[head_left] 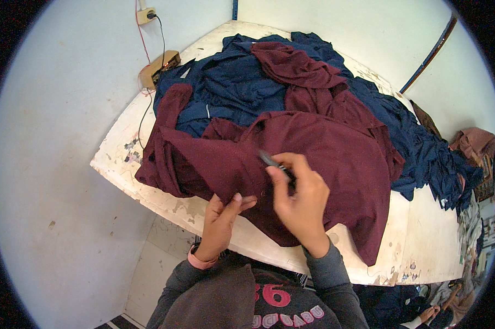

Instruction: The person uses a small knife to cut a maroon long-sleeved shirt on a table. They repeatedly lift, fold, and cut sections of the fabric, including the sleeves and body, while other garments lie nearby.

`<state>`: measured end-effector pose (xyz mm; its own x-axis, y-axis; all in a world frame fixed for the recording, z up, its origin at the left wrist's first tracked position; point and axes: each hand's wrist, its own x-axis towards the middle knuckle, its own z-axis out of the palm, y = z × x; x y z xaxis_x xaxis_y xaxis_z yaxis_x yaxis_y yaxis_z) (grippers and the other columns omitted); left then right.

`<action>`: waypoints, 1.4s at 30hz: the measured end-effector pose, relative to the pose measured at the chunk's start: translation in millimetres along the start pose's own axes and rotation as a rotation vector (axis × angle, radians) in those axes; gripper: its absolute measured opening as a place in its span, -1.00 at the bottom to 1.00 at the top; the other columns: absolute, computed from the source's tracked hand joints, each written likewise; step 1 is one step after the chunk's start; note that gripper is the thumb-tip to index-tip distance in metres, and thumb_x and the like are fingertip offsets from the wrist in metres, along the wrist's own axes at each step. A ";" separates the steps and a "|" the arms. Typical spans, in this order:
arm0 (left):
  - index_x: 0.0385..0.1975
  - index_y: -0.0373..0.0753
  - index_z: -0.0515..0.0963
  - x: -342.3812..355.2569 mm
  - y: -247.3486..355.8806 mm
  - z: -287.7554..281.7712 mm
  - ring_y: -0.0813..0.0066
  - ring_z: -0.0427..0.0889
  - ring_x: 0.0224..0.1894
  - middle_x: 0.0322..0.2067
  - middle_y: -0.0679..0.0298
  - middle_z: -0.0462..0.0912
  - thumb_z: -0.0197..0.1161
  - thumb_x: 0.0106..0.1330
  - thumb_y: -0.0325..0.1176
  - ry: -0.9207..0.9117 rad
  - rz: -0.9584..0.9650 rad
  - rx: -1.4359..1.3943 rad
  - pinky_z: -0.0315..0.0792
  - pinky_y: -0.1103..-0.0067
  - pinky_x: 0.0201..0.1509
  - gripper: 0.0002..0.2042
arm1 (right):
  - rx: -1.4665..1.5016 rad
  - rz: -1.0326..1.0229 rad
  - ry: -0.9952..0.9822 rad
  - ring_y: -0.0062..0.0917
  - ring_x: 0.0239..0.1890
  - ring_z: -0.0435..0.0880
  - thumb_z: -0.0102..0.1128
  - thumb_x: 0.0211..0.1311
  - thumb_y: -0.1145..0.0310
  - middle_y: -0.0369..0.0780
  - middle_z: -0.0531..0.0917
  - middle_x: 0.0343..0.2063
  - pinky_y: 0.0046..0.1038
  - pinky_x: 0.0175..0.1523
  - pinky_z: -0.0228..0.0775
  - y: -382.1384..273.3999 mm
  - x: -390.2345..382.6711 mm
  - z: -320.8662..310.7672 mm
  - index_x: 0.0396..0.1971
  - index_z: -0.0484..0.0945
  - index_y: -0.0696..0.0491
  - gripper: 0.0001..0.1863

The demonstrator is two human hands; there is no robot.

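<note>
Found fingers of right hand closed around a dark tool, slightly blurred, tip pointing up and left over the maroon cloth. Could not establish contact between tip and cloth. Found left hand at near edge of maroon cloth, to the left of right hand, fingers partly hidden. Could not tell a firm grip from a light touch there. Recorded maroon cloth in loose folds across near part of table, partly over a heap of navy cloth. Traced navy cloth to far and right parts of table, under further maroon folds. Noted worn, chipped patches on table. Noted pink band on left wrist and grey sleeve on right arm. Located brown box with wires at table's left edge, below a wall socket. Observed another person's hand at lower right, well apart from left and right hands.
</note>
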<state>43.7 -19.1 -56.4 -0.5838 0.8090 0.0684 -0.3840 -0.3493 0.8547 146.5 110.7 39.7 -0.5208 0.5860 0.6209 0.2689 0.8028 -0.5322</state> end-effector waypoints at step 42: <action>0.30 -0.33 0.36 21.6 19.1 4.4 0.26 0.60 0.15 0.16 0.14 0.57 0.04 0.61 -0.09 0.155 -0.018 0.013 0.47 0.28 0.28 -0.53 | 0.930 0.359 -0.325 -0.68 -0.13 0.64 0.43 0.26 0.51 -0.28 0.70 -0.26 -0.61 0.01 0.46 16.0 -21.6 -14.0 -0.05 0.60 0.14 -0.71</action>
<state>27.0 -6.2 -36.4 -0.6807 0.7321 -0.0262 -0.3867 -0.3287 0.8616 173.4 112.4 25.8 -0.7634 0.6047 0.2272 -0.2058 0.1057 -0.9729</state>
